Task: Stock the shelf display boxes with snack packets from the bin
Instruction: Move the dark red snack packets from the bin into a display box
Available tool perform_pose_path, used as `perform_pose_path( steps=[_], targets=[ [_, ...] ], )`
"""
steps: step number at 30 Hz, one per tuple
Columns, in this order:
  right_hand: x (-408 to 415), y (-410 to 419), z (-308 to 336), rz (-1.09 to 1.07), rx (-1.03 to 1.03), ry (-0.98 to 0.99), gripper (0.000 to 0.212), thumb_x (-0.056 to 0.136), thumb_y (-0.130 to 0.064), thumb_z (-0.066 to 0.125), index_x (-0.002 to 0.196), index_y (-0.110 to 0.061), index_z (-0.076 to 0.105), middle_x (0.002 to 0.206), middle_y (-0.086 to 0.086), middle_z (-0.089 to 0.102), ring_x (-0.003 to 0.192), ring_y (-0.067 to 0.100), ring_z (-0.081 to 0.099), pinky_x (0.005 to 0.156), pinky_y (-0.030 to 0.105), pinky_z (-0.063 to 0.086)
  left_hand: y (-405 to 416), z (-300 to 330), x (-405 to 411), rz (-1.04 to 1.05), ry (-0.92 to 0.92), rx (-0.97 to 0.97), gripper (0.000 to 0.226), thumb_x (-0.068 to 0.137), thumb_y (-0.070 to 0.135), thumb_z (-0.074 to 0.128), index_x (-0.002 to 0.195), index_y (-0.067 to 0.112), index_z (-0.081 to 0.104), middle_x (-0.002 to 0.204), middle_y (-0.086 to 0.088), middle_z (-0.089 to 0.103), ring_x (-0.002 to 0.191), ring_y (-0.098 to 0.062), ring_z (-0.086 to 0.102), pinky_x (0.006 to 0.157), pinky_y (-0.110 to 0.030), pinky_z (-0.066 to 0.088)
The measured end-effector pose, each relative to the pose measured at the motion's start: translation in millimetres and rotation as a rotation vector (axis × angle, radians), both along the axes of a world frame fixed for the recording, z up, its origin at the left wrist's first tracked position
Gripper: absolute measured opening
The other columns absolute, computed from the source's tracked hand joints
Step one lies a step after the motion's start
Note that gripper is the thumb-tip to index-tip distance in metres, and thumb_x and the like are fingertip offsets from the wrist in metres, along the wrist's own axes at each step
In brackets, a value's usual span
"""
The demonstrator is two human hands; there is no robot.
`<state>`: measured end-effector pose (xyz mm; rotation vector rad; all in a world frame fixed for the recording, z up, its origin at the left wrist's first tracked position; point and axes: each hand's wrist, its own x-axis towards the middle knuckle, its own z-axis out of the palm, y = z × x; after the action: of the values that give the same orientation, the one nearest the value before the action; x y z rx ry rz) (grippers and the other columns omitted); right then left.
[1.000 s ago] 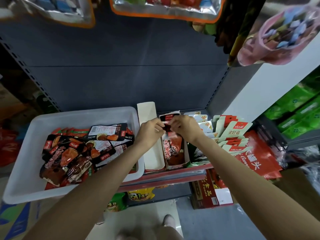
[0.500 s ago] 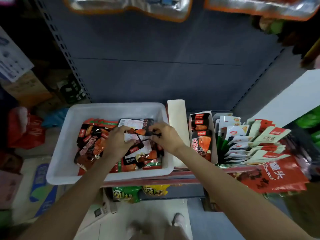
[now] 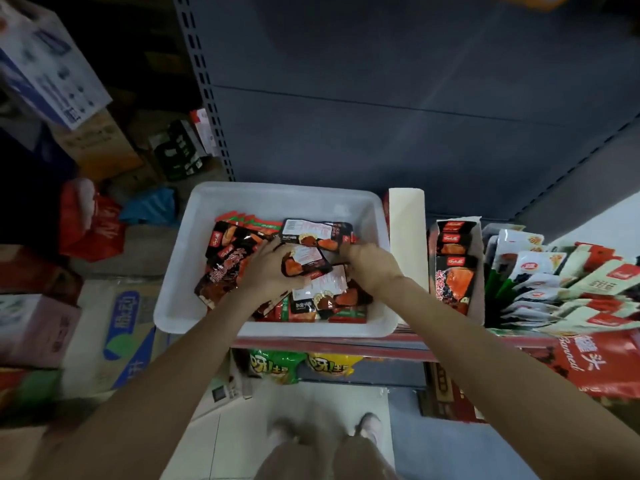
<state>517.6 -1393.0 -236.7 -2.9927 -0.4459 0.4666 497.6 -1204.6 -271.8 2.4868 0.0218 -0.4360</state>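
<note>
Dim grey shelving fills the background, its back panel (image 3: 381,98) plain and its slotted upright (image 3: 204,88) running down the left side, with the red front edge of the shelf (image 3: 332,344) crossing below the goods. On that shelf sits a white plastic bin (image 3: 176,299), and inside it lies a loose heap of black-and-red snack packets (image 3: 228,261), some face up and some showing their white label backs. Both bare forearms reach in from below. The left hand (image 3: 268,270) is down in the heap with its fingers curled around one snack packet (image 3: 304,265), gripping it at the packet's left edge. The right hand (image 3: 370,268) is also in the bin, just to the right of that packet, its fingers bent down among the packets; whether it grasps one cannot be told, since the fingertips are hidden. Right of the bin stands a pale, open display box (image 3: 407,244) showing only its bare inner wall, and just beside that a second display box (image 3: 476,275) holds upright packets of the same black-and-red kind. Further right, white and green packets (image 3: 533,271) fan out in rows above a red hanging banner (image 3: 606,362). Under the shelf lie green and yellow snack bags (image 3: 301,365). Stacked cartons (image 3: 104,147) crowd the floor at the left, and the person's shoes (image 3: 369,424) show at the bottom
</note>
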Motion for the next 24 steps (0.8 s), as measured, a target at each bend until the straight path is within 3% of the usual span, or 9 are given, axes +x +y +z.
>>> perform_pose_path(
  steps=[3,5,8,11,14,16,19,22,24],
  targets=[
    [4.1,-12.4,18.8,-0.226,0.451,0.111,0.025,0.085,-0.003,0.061,0.108,-0.011,0.064,0.112,0.009,0.065,0.100,0.025,0.062,0.085,0.029,0.048,-12.5,11.6,-11.3,-0.084,0.003,-0.237,0.107,0.065,0.039,0.083,0.148,0.037,0.016,0.158,0.005,0.009,0.144,-0.016,0.008,0.116,-0.043,0.016],
    [-0.3,-18.4,34.7,-0.418,0.794,0.223,0.019,0.086,0.002,0.058,0.099,-0.008,0.067,0.098,0.013,0.066,0.079,0.018,0.063,0.068,0.025,0.054,-24.7,18.1,-14.3,-0.203,0.014,-0.308,0.108,0.063,0.036,0.086,0.147,0.039,0.018,0.155,0.008,0.018,0.141,-0.011,0.018,0.114,-0.037,0.023],
    [-10.6,-28.9,57.6,-0.571,1.041,0.274,0.020,0.092,0.003,0.047,0.087,-0.006,0.065,0.075,0.009,0.062,0.052,0.003,0.059,0.047,0.013,0.046,-48.1,25.9,-11.4,-0.284,-0.119,-0.351,0.078,0.073,0.026,0.079,0.140,0.026,0.039,0.139,0.004,0.048,0.124,-0.010,0.046,0.106,-0.036,0.040],
    [-17.5,-51.6,66.6,-0.670,1.271,0.230,0.017,0.096,-0.014,0.048,0.085,-0.011,0.060,0.075,0.004,0.063,0.064,0.006,0.066,0.060,0.020,0.055,-74.9,41.2,-4.0,-0.194,-0.287,-0.309,0.033,0.088,0.017,0.064,0.121,0.013,0.060,0.099,0.001,0.066,0.085,-0.009,0.061,0.072,-0.012,0.045],
    [-26.2,-82.9,67.8,-0.668,1.254,0.085,0.016,0.096,-0.031,0.050,0.091,-0.018,0.058,0.085,-0.005,0.061,0.085,0.011,0.061,0.082,0.030,0.052,-100.3,54.2,7.4,-0.112,-0.371,-0.356,0.017,0.092,0.018,0.059,0.099,0.005,0.066,0.082,-0.004,0.068,0.074,-0.019,0.064,0.061,-0.016,0.045],
    [-33.2,-102.8,68.1,-0.615,1.194,-0.071,0.005,0.093,-0.019,0.057,0.089,-0.018,0.056,0.082,-0.007,0.059,0.080,0.007,0.058,0.079,0.023,0.050,-120.6,61.0,13.8,-0.094,-0.292,-0.505,0.015,0.090,0.015,0.061,0.099,0.004,0.067,0.089,-0.008,0.072,0.081,-0.022,0.068,0.075,-0.038,0.054],
    [-40.3,-130.1,69.6,-0.592,1.129,-0.252,0.014,0.091,-0.006,0.058,0.082,-0.011,0.049,0.071,0.001,0.050,0.070,0.013,0.051,0.066,0.027,0.047,-155.1,68.3,14.4,-0.144,-0.199,-0.607,0.017,0.088,0.013,0.064,0.100,0.001,0.066,0.094,-0.013,0.072,0.087,-0.026,0.068,0.083,-0.049,0.053],
    [-40.5,-156.8,71.7,-0.569,0.953,-0.370,0.008,0.090,-0.003,0.057,0.087,0.001,0.051,0.075,0.010,0.054,0.065,0.013,0.050,0.057,0.022,0.045,-185.8,71.1,13.9,-0.189,-0.173,-0.622,0.023,0.086,0.014,0.066,0.105,0.001,0.063,0.096,-0.013,0.070,0.087,-0.026,0.068,0.082,-0.047,0.054],
    [-39.3,-172.7,70.3,-0.526,0.807,-0.374,0.005,0.090,-0.004,0.058,0.089,-0.001,0.054,0.081,0.006,0.061,0.070,0.013,0.057,0.066,0.028,0.050,-199.6,73.0,16.3,-0.172,-0.222,-0.593,0.033,0.086,0.016,0.067,0.116,0.006,0.056,0.096,-0.005,0.066,0.083,-0.014,0.065,0.079,-0.031,0.054]
  ],
)
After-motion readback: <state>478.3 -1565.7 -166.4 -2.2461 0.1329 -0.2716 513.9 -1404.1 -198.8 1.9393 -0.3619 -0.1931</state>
